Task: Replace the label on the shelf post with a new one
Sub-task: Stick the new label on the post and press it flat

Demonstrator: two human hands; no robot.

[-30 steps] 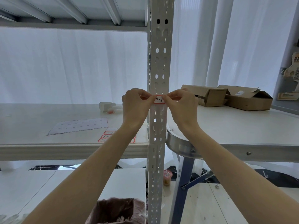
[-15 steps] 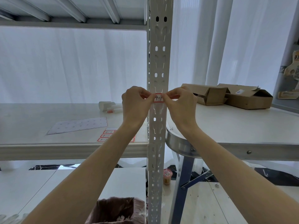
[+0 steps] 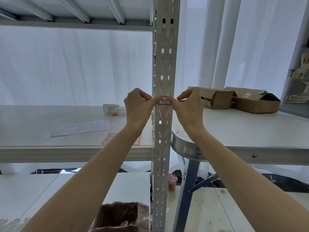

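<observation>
Two hands meet at the front face of the post [image 3: 164, 67], both arms reaching up and forward from the lower corners of the view, wrists bent slightly inward. The left hand [image 3: 136, 107] is curled into a loose fist, its thumb stretched to the right so that the tip presses on the left edge of the label [image 3: 164, 100]. The right hand [image 3: 189, 107] mirrors it: fingers folded, thumb and forefinger brought close together, the thumb tip lying on the label's right edge. Neither hand pinches the label free of the metal; both thumbs press it flat against the post. The label is a small white rectangle with a red border and handwritten marks reading "4-", the rest hidden under the right thumb. It sits on the post between the two thumbs, above the level of the shelf [image 3: 75, 152], over one of the slotted holes. On the shelf to the left lie a label sheet [image 3: 82, 128] with most of its stickers gone and, nearer the post, a strip of red-bordered labels [image 3: 111, 137] partly hidden by the left forearm. Behind the right hand, on a table [image 3: 250, 131], stand open boxes [image 3: 237, 100].
</observation>
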